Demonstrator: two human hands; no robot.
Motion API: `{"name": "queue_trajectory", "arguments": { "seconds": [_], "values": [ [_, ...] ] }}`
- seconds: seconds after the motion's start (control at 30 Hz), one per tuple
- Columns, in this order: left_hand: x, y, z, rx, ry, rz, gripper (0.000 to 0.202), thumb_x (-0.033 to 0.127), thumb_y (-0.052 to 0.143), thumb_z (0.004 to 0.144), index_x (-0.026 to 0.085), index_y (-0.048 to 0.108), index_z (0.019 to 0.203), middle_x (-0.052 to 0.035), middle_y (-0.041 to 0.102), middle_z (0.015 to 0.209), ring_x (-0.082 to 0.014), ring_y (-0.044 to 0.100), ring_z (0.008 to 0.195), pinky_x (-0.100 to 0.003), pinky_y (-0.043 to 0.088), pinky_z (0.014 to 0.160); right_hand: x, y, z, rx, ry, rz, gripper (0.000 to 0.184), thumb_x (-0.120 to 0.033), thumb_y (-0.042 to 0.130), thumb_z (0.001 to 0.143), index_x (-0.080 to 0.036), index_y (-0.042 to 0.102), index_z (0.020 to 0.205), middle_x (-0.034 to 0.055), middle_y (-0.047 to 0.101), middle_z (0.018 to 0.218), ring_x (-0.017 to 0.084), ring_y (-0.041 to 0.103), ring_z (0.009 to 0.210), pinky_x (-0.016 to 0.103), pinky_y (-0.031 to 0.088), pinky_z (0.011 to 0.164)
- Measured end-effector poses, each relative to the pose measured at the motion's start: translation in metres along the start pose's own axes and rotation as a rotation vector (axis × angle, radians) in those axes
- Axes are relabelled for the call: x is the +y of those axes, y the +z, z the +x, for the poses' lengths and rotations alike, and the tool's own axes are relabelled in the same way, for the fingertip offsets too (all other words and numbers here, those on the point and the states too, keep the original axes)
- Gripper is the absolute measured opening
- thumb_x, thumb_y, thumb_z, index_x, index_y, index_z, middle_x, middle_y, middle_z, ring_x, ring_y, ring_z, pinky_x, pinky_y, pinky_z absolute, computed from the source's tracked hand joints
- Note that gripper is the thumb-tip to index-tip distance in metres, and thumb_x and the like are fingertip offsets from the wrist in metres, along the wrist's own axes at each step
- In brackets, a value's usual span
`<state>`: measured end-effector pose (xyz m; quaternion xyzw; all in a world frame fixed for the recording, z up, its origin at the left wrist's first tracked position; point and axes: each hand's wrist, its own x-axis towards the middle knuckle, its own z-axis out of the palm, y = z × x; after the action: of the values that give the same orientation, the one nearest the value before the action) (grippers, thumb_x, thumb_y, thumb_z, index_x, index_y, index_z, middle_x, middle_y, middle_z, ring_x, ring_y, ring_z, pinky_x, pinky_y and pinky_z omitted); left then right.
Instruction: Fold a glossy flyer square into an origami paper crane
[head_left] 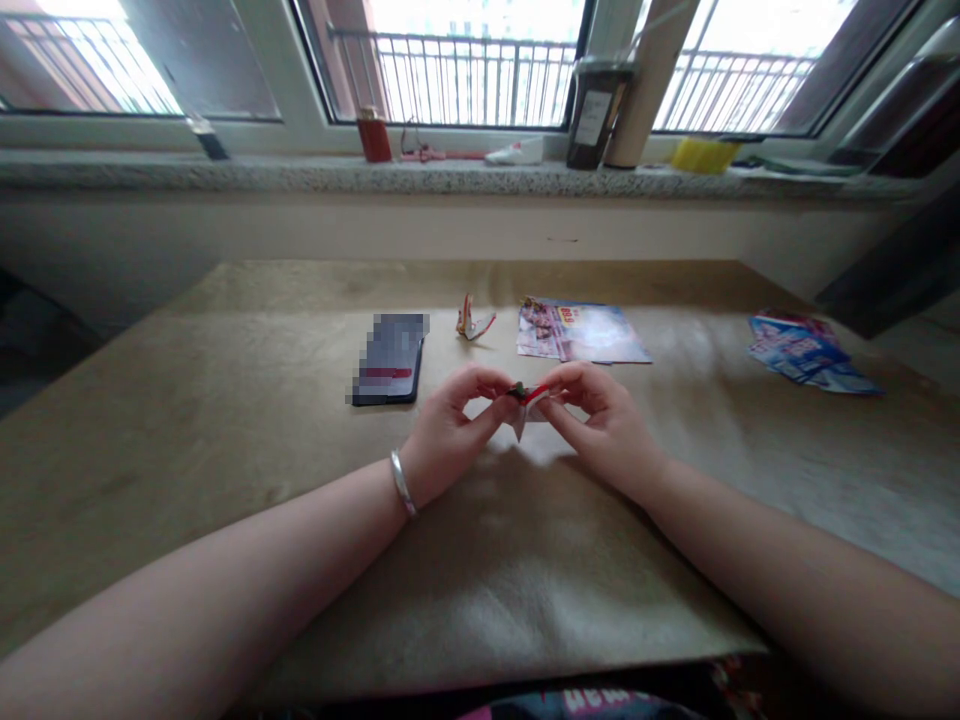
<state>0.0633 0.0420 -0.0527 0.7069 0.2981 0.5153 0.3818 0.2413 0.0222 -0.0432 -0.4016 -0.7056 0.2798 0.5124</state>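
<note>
Both of my hands meet above the middle of the brown table (pixel 225 420). My left hand (pixel 450 425), with a silver bangle on its wrist, pinches one side of a small folded paper piece (pixel 525 400) printed in red and white. My right hand (pixel 600 420) pinches the other side, fingers curled. A finished small folded paper figure (pixel 472 322) stands on the table just beyond my hands.
A dark phone (pixel 390 358) lies left of the figure. Printed leaflets (pixel 577 332) lie to the right, and more blue leaflets (pixel 806 352) lie near the right edge. The window sill (pixel 300 178) behind holds a red can (pixel 373 135), a dark container (pixel 594 115) and other items.
</note>
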Motion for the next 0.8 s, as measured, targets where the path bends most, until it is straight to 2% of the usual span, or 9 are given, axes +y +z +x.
{"name": "queue_trajectory", "arguments": {
  "seconds": [0.27,0.53,0.8],
  "values": [
    [0.003,0.000,0.000,-0.006,0.057,0.059,0.008,0.019,0.062,0.079,0.019,0.059,0.086,-0.0022,0.058,0.082,-0.0135,0.057,0.078,-0.027,0.047,0.075,-0.001,0.000,0.001,-0.002,-0.031,-0.025,0.004,-0.023,0.059,0.080,-0.021,0.062,0.082,0.0025,0.066,0.083,0.014,0.062,0.078,0.029,0.052,0.067],
    [0.007,0.001,0.002,0.008,0.086,0.102,0.003,0.018,0.060,0.078,0.018,0.058,0.080,-0.0023,0.057,0.079,-0.0132,0.055,0.076,-0.026,0.047,0.072,-0.002,0.001,0.000,-0.003,0.077,-0.006,0.011,-0.031,0.065,0.077,-0.020,0.063,0.077,0.0021,0.065,0.077,0.013,0.060,0.071,0.028,0.052,0.064],
    [0.010,0.003,0.000,-0.024,0.052,0.094,0.004,0.015,0.059,0.077,0.017,0.058,0.080,-0.0011,0.058,0.079,-0.0116,0.056,0.075,-0.024,0.048,0.073,-0.003,0.000,0.000,-0.043,-0.029,-0.149,0.003,-0.023,0.060,0.078,-0.021,0.061,0.077,0.0008,0.063,0.076,0.013,0.058,0.071,0.027,0.051,0.065]
  ]
}}
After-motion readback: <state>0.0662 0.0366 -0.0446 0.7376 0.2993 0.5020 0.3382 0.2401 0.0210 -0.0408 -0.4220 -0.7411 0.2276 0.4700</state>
